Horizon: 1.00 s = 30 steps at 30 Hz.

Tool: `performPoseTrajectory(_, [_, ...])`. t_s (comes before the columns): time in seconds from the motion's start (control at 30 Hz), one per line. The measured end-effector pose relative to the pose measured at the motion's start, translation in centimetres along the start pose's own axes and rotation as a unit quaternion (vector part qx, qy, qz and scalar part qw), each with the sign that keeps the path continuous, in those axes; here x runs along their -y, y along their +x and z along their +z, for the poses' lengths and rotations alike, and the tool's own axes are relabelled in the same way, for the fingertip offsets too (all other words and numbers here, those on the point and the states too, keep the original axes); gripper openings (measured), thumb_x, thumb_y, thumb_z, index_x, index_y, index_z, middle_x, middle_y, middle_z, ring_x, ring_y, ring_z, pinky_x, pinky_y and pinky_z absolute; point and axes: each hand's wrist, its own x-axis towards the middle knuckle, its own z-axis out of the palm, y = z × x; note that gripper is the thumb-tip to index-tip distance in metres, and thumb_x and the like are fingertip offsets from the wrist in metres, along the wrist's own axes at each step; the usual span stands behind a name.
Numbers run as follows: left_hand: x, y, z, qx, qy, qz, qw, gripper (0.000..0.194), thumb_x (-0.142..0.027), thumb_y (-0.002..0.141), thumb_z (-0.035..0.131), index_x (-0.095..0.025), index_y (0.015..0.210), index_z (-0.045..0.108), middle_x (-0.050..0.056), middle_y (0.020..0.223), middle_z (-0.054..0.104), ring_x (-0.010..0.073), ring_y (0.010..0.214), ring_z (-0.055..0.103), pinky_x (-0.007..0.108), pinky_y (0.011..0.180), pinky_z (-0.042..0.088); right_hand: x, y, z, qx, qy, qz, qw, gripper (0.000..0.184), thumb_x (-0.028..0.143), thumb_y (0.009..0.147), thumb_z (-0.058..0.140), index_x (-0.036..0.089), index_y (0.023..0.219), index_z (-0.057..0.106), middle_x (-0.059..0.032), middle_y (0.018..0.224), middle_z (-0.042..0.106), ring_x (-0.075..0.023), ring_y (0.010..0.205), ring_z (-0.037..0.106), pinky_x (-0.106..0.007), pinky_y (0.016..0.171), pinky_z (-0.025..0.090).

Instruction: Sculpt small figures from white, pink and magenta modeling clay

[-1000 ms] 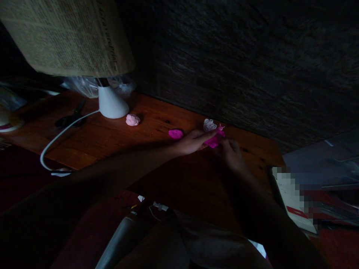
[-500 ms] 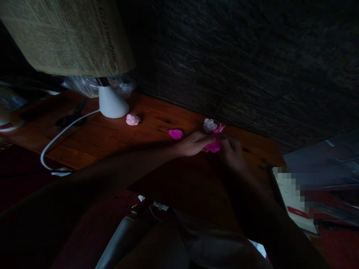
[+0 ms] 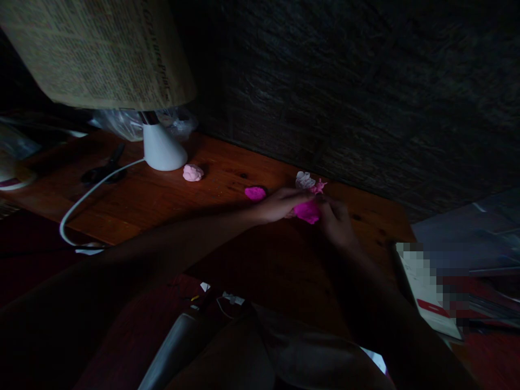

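Between my two hands is a flattened magenta lump (image 3: 307, 212) that looks like modelling clay. My left hand (image 3: 280, 205) grips its left side, thumb stretched along the top. Pinching the right edge is my right hand (image 3: 336, 219), its fingers partly in shadow. Just beyond my fingers sit a whitish petal-like piece (image 3: 304, 180) and a small pink spiky piece (image 3: 319, 186); I cannot tell whether they touch my hands. A second magenta clay piece (image 3: 255, 193) lies on the wooden table (image 3: 227, 157) left of my left hand. Farther left rests a pale pink clay lump (image 3: 193, 173).
A lamp with a white base (image 3: 163, 149) and newsprint shade (image 3: 105, 54) stands at the left, its white cord (image 3: 79, 196) looping over the table edge. Dark scissors (image 3: 103, 169) lie behind the cord. A stone-textured wall (image 3: 345, 97) borders the back; a white box-like object (image 3: 430, 298) is at right.
More of the magenta clay in my hands now shows, and it looks broader and hangs a little lower. My left thumb has shifted up over it. The pieces on the table stay put.
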Motion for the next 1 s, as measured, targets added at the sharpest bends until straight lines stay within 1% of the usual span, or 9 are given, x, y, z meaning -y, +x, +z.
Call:
performPoseTrajectory(0.07, [0.1, 0.1, 0.0, 0.000, -0.012, 0.003, 1.000, 0.036, -0.047, 0.090, 0.056, -0.017, 0.070, 0.052, -0.008, 0.051, 0.038, 0.0063, 0.044, 0.033, 0.022, 0.046, 0.022, 0.1, 0.0, 0.0, -0.011, -0.003, 0.010, 1.000, 0.042, 0.058, 0.086, 0.056, 0.024, 0.062, 0.050, 0.0007, 0.060, 0.052, -0.0161, 0.056, 0.047, -0.030, 0.054, 0.038])
performPoseTrajectory(0.17, [0.1, 0.1, -0.1, 0.004, -0.001, 0.017, 1.000, 0.035, -0.042, 0.092, 0.053, -0.017, 0.068, 0.051, -0.007, 0.052, 0.039, 0.0059, 0.046, 0.034, 0.022, 0.047, 0.024, 0.4, -0.1, 0.1, -0.027, -0.010, 0.045, 0.999, 0.051, 0.067, 0.086, 0.053, 0.024, 0.059, 0.049, 0.0009, 0.058, 0.048, -0.0148, 0.053, 0.042, -0.030, 0.052, 0.036])
performPoseTrajectory(0.27, [0.1, 0.2, -0.2, -0.008, 0.026, 0.028, 0.999, 0.032, -0.040, 0.092, 0.055, -0.015, 0.071, 0.056, -0.005, 0.057, 0.047, 0.0065, 0.052, 0.042, 0.021, 0.051, 0.030, 0.5, -0.2, 0.2, -0.029, -0.001, 0.069, 0.997, 0.057, 0.072, 0.087, 0.049, 0.023, 0.057, 0.047, 0.0018, 0.056, 0.044, -0.0134, 0.051, 0.039, -0.029, 0.050, 0.035])
performPoseTrajectory(0.37, [0.1, 0.3, -0.3, -0.013, 0.032, 0.048, 0.998, 0.025, -0.034, 0.090, 0.059, -0.012, 0.080, 0.063, -0.001, 0.069, 0.058, 0.0084, 0.064, 0.052, 0.021, 0.060, 0.039, 0.1, -0.2, 0.2, -0.023, 0.006, 0.069, 0.997, 0.055, 0.071, 0.085, 0.053, 0.022, 0.059, 0.051, 0.0015, 0.057, 0.048, -0.0130, 0.052, 0.041, -0.028, 0.051, 0.035])
performPoseTrajectory(0.43, [0.1, 0.4, -0.3, -0.008, 0.023, 0.053, 0.998, 0.022, -0.031, 0.090, 0.059, -0.012, 0.083, 0.065, 0.000, 0.074, 0.061, 0.0090, 0.069, 0.054, 0.022, 0.064, 0.041, -0.2, -0.1, 0.2, -0.017, 0.006, 0.066, 0.998, 0.053, 0.070, 0.084, 0.055, 0.022, 0.062, 0.055, 0.0008, 0.060, 0.052, -0.0136, 0.054, 0.043, -0.028, 0.052, 0.036])
performPoseTrajectory(0.53, [0.2, 0.4, -0.2, -0.019, 0.011, 0.044, 0.999, 0.022, -0.030, 0.090, 0.057, -0.012, 0.081, 0.065, -0.001, 0.069, 0.058, 0.0084, 0.065, 0.051, 0.021, 0.062, 0.041, -0.4, 0.0, 0.2, -0.010, 0.002, 0.059, 0.998, 0.054, 0.071, 0.084, 0.055, 0.022, 0.061, 0.055, 0.0006, 0.060, 0.053, -0.0140, 0.054, 0.043, -0.029, 0.052, 0.037])
performPoseTrajectory(0.7, [0.1, 0.3, -0.1, -0.052, 0.012, 0.030, 0.998, 0.024, -0.033, 0.092, 0.056, -0.013, 0.081, 0.064, -0.005, 0.057, 0.048, 0.0081, 0.057, 0.046, 0.021, 0.058, 0.038, -0.5, 0.2, 0.2, -0.014, -0.013, 0.056, 0.998, 0.060, 0.076, 0.084, 0.050, 0.022, 0.057, 0.052, 0.0007, 0.057, 0.049, -0.0133, 0.051, 0.040, -0.029, 0.050, 0.033])
performPoseTrajectory(0.87, [0.3, 0.4, 0.0, -0.031, 0.016, 0.031, 0.999, 0.025, -0.034, 0.094, 0.056, -0.012, 0.096, 0.066, -0.005, 0.059, 0.049, 0.0074, 0.058, 0.045, 0.020, 0.059, 0.038, -0.7, 0.3, 0.2, -0.022, -0.018, 0.054, 0.998, 0.060, 0.075, 0.084, 0.052, 0.022, 0.056, 0.051, 0.0012, 0.055, 0.049, -0.0125, 0.049, 0.038, -0.029, 0.049, 0.032])
performPoseTrajectory(1.0, [0.5, 0.5, 0.0, -0.018, 0.022, 0.034, 0.999, 0.025, -0.033, 0.095, 0.053, -0.012, 0.093, 0.065, -0.005, 0.062, 0.050, 0.0071, 0.059, 0.045, 0.021, 0.061, 0.037, -0.5, 0.2, 0.3, -0.022, -0.022, 0.053, 0.998, 0.063, 0.079, 0.084, 0.047, 0.022, 0.056, 0.051, 0.0017, 0.054, 0.048, -0.0122, 0.049, 0.040, -0.028, 0.049, 0.034])
